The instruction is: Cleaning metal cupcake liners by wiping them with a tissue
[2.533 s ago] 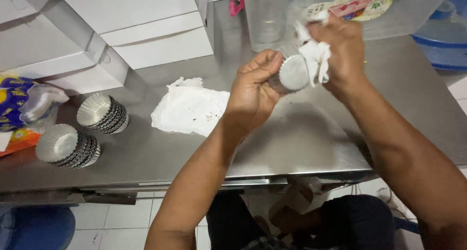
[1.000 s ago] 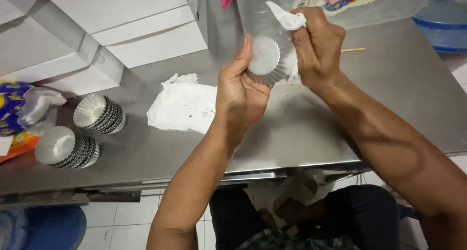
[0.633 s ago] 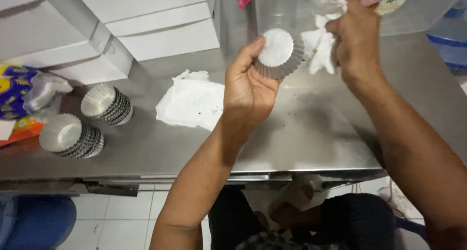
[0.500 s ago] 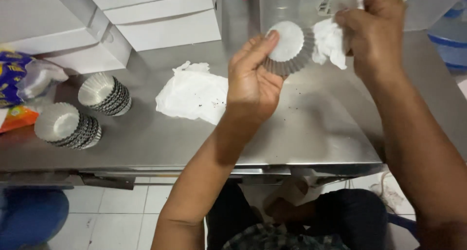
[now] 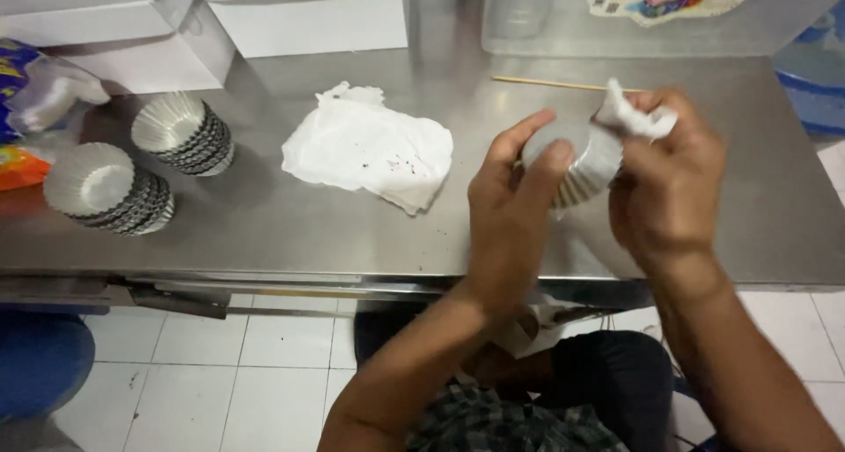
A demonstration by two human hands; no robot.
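My left hand (image 5: pixel 510 210) grips a small fluted metal tart mould (image 5: pixel 588 170) by its rim, held above the front part of the steel table (image 5: pixel 290 232). My right hand (image 5: pixel 664 188) holds a crumpled white tissue (image 5: pixel 629 116) pressed against the mould's right side. The mould's inside is mostly hidden by my fingers.
A stained white tissue (image 5: pixel 370 148) lies flat on the table to the left. Two stacks of fluted moulds (image 5: pixel 183 133) (image 5: pixel 104 188) stand at the far left beside coloured bags (image 5: pixel 26 91). White boxes (image 5: pixel 299 16) and a clear container (image 5: pixel 563 12) line the back; a thin wooden skewer (image 5: pixel 550 83) lies behind my hands.
Both hands have come down and to the right, from raised near the back of the table to low near its front edge. The tissue is now pressed against the mould again.
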